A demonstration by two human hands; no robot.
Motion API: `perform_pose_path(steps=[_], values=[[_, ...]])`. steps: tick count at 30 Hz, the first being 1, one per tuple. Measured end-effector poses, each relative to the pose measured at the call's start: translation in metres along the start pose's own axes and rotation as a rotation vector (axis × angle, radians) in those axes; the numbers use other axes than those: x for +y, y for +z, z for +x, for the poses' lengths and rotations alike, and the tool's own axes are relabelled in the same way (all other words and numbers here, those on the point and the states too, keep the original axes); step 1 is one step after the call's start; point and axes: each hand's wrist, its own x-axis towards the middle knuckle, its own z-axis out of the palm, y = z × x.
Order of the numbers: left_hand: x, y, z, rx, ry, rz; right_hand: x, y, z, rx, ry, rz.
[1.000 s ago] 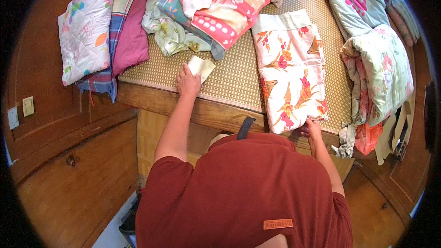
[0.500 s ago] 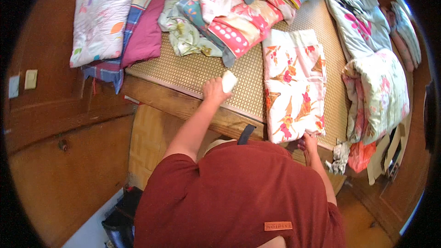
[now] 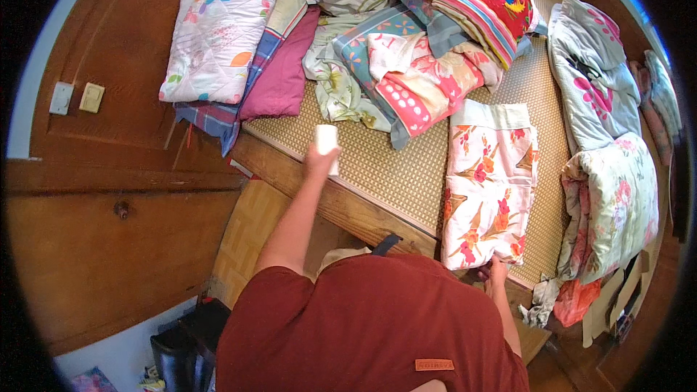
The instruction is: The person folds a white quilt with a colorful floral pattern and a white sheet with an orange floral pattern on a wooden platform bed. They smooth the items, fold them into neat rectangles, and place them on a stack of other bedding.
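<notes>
1. Overhead, in the head view, the left hand (image 3: 319,161) is stretched forward over the near wooden edge of the bed (image 3: 341,203), fingers closed around a small white folded item (image 3: 327,139) that stands up above the fist; what it is made of I cannot tell.
2. The right hand (image 3: 496,273) is drawn in close to the body at the near edge of the bed, pinching the near corner of the floral folded cloth (image 3: 488,181); its fingers are partly hidden by the cloth, so how tight the grip is stays unclear.
3. That cloth lies flat on the woven mat (image 3: 392,167), its long axis running away from the person, and it sits well to the right of the left hand and straight ahead of the right one, which is clearly the nearer.
4. Bare mat lies between the two hands.
5. Beyond it a heap of patterned bedding (image 3: 428,43) crowds the far side.
6. A folded white quilt (image 3: 214,36) and a magenta cushion (image 3: 279,72) lie at the left, and pale rolled quilts (image 3: 602,167) at the right.
</notes>
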Motion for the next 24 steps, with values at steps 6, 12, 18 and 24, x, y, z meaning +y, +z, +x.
perform_pose_path(steps=[6,12,18,24], values=[[-0.090,-0.049,0.121,0.334,-0.204,-0.688,0.008,0.032,0.003,-0.080,-0.005,0.433],[-0.076,-0.073,0.158,0.343,-0.459,-0.358,-0.007,0.116,-0.073,-0.006,0.005,0.258],[-0.072,-0.110,0.175,-0.141,-0.491,0.017,0.005,0.185,-0.092,-0.094,0.176,0.184],[-0.069,-0.140,0.154,-0.291,-0.400,0.079,0.029,0.178,-0.096,0.018,0.233,0.227]])
